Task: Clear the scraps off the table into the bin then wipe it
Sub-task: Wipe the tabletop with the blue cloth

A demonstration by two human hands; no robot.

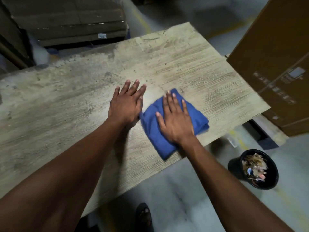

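A folded blue cloth (199, 121) lies on the worn, pale wooden table (66, 97), near its right end. My right hand (175, 119) presses flat on the cloth with straight, spread fingers. Just left of the cloth, my left hand (127, 101) rests flat on the bare tabletop, fingers straight, its edge touching the cloth's corner. A black bin (234, 164) stands on the floor below the table's right corner, filled with several paper scraps (255, 166). No scraps show on the tabletop.
A large brown cardboard box (275, 56) stands close to the table's right end. Stacked flat cartons (70, 19) lie beyond the far edge. My sandalled foot (143, 215) is on the grey floor under the near edge.
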